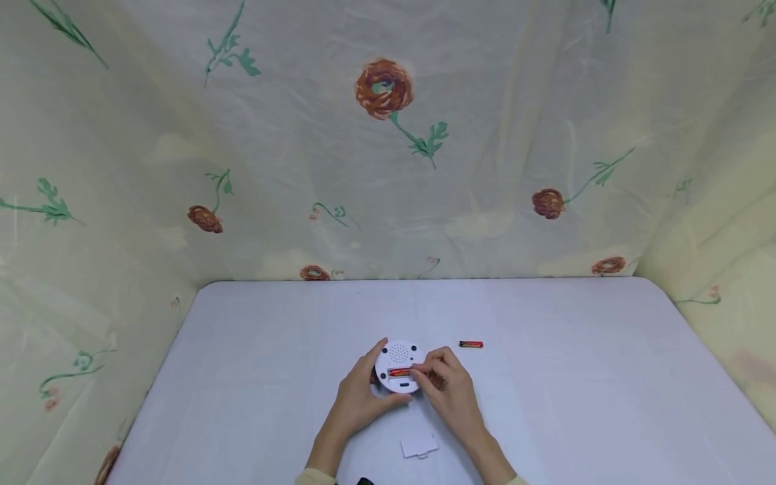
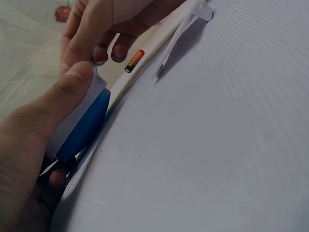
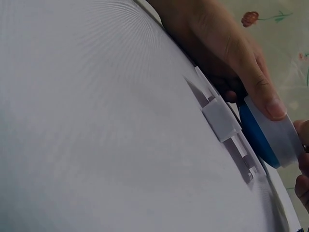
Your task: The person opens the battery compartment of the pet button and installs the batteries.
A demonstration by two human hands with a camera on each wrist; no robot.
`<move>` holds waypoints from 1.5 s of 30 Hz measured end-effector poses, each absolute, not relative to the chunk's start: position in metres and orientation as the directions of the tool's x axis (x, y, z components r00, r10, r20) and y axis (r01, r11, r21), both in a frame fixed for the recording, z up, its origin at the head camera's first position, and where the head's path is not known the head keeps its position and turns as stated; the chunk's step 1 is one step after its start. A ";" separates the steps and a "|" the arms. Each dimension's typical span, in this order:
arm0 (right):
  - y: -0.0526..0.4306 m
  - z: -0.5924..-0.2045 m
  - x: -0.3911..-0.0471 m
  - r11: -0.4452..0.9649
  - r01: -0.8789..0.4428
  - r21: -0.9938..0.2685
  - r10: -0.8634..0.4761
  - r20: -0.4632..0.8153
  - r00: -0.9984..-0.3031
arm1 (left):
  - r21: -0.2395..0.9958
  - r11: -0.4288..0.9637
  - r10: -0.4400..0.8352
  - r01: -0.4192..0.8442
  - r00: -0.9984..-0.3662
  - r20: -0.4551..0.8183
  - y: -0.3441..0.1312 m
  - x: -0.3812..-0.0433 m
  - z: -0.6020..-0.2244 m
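Note:
A round white device (image 1: 398,353) with a blue side (image 2: 88,124) lies with its perforated underside facing up. Its battery compartment is uncovered, and a red battery (image 1: 399,372) lies in it. My left hand (image 1: 358,399) grips the device from the left, thumb along the near rim and fingers around the far side. At the compartment's right end, my right hand (image 1: 450,392) pinches the battery's end between thumb and fingers; the fingertips partly hide the contact. Nearer me lies a white battery cover (image 1: 419,444), seen edge-on in the right wrist view.
A second red and black battery (image 1: 471,344) lies on the white table (image 1: 273,350), beyond my right hand. Floral cloth (image 1: 388,202) hangs behind the table and along both sides. A small dark object (image 1: 365,481) shows at the bottom edge.

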State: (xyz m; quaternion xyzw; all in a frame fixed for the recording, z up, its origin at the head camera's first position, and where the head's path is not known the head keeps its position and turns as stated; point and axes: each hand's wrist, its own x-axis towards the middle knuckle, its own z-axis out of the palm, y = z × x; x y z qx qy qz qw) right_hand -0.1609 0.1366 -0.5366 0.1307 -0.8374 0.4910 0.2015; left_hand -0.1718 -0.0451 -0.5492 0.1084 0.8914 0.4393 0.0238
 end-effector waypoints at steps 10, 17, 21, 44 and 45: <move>0.128 -0.531 -0.159 0.469 -0.223 -0.855 0.106 0.305 -0.947 | 0.788 0.589 0.235 0.179 -0.971 0.045 -0.045 -0.173 -0.546; 0.125 -0.530 -0.160 0.431 -0.074 -0.899 0.151 0.152 -0.977 | 0.791 0.587 0.240 0.175 -0.970 0.037 -0.046 -0.172 -0.546; 0.124 -0.530 -0.160 0.428 -0.053 -0.902 0.156 0.131 -0.979 | 0.794 0.583 0.245 0.172 -0.969 0.030 -0.045 -0.172 -0.546; 0.134 -0.530 -0.164 0.430 -0.054 -0.901 0.078 0.097 -0.992 | 0.787 0.597 0.199 0.158 -0.979 0.045 -0.042 -0.172 -0.546; 0.137 -0.530 -0.164 0.432 -0.070 -0.899 0.071 0.111 -0.991 | 0.785 0.600 0.197 0.154 -0.980 0.041 -0.041 -0.172 -0.546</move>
